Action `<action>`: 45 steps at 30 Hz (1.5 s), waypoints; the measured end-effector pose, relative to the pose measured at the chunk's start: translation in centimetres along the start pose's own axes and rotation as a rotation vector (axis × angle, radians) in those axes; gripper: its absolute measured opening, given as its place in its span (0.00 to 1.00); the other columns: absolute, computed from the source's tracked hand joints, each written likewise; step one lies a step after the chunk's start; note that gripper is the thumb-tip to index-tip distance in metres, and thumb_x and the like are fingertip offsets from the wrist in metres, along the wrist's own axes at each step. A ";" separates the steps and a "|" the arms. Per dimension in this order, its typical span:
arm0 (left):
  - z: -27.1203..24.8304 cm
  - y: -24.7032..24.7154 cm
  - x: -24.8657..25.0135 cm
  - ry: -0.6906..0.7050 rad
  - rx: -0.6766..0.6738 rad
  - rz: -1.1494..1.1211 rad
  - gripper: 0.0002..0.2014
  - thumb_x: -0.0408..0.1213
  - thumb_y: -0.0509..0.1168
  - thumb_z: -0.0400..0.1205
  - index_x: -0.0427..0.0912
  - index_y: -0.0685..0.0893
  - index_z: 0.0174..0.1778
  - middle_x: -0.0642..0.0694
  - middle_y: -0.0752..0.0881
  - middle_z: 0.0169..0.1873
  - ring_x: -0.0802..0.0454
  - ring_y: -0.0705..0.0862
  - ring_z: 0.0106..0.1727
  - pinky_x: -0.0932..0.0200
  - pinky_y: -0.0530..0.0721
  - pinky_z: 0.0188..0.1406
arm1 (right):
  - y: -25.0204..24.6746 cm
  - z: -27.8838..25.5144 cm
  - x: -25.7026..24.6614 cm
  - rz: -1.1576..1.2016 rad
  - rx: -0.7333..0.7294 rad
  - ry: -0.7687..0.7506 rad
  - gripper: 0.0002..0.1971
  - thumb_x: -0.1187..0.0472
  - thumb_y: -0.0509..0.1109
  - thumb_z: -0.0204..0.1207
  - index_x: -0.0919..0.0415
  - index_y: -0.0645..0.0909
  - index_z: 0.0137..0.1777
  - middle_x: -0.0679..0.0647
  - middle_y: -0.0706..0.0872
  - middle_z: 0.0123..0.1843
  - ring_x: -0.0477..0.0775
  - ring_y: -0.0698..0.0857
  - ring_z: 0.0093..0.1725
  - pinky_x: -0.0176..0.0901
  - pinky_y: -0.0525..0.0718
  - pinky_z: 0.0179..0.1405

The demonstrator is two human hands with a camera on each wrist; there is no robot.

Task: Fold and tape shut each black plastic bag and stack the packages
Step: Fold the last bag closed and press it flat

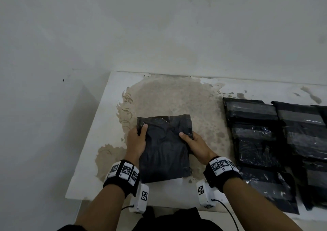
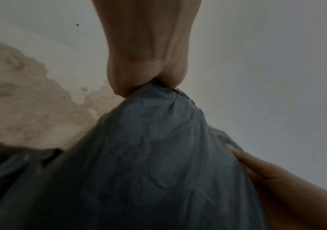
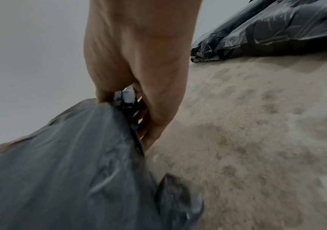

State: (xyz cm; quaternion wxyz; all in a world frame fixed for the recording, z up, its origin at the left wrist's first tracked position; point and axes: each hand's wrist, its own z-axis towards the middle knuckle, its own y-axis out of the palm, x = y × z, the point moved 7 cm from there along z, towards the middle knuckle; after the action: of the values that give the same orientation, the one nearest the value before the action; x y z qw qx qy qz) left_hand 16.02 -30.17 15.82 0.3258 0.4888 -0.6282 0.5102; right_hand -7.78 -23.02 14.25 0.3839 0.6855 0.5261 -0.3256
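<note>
both hands pinch the black plastic bag (image 1: pixel 164 147) mid-bench: left hand (image 1: pixel 135 142) at its 9 o'clock edge, right hand (image 1: pixel 195 145) at 3 o'clock. we judge the slick film may slip and the fold spring open; taped packages (image 1: pixel 254 137) lie at 3 o'clock.

White bench (image 1: pixel 92 169), surface worn to a tan patch (image 1: pixel 169 96) at frame centre; plain grey-white wall (image 1: pixel 159 27) above; dim light.
</note>
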 end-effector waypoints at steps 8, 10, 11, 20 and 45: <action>-1.7 -0.3 1.7 0.171 0.107 0.068 0.08 0.46 0.61 0.90 0.48 0.83 0.53 0.55 0.84 0.46 0.59 0.82 0.45 0.63 0.77 0.45 | -1.7 1.1 -3.3 -0.166 0.101 -0.186 0.14 0.60 0.66 0.88 0.71 0.88 0.55 0.58 0.93 0.51 0.51 0.91 0.49 0.45 0.88 0.50; -1.6 -0.3 1.7 0.187 0.121 0.112 0.12 0.46 0.61 0.90 0.43 0.85 0.59 0.53 0.84 0.49 0.55 0.81 0.50 0.60 0.76 0.51 | -1.4 0.7 -3.5 -0.151 0.086 -0.197 0.13 0.60 0.66 0.88 0.68 0.88 0.58 0.59 0.93 0.55 0.54 0.91 0.54 0.49 0.88 0.57; -1.5 -0.1 1.6 0.191 0.114 0.128 0.14 0.46 0.60 0.90 0.41 0.85 0.62 0.53 0.84 0.51 0.55 0.81 0.52 0.60 0.76 0.53 | -1.4 0.6 -3.5 -0.122 0.070 -0.193 0.13 0.59 0.66 0.88 0.66 0.88 0.61 0.59 0.93 0.58 0.56 0.91 0.57 0.51 0.88 0.60; -1.2 1.1 2.2 0.242 0.041 0.201 0.16 0.46 0.59 0.91 0.42 0.84 0.66 0.54 0.85 0.50 0.54 0.82 0.51 0.61 0.76 0.51 | -2.4 0.3 -5.7 -0.130 0.091 -0.173 0.13 0.56 0.67 0.88 0.64 0.89 0.58 0.55 0.92 0.49 0.50 0.89 0.45 0.44 0.88 0.43; -0.8 1.1 2.6 0.214 0.020 0.166 0.15 0.44 0.59 0.91 0.43 0.80 0.71 0.54 0.83 0.56 0.56 0.80 0.56 0.61 0.74 0.56 | -5.3 2.4 -5.6 -0.234 0.342 -0.262 0.15 0.47 0.70 0.83 0.56 0.86 0.40 0.55 0.89 0.39 0.54 0.85 0.42 0.58 0.89 0.46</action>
State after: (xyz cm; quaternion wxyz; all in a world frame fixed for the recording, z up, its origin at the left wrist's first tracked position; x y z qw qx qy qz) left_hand 14.12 -30.15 18.03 0.3428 0.3811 -0.6231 0.5908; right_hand -14.37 -26.89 16.82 0.2868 0.6268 0.4847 -0.5384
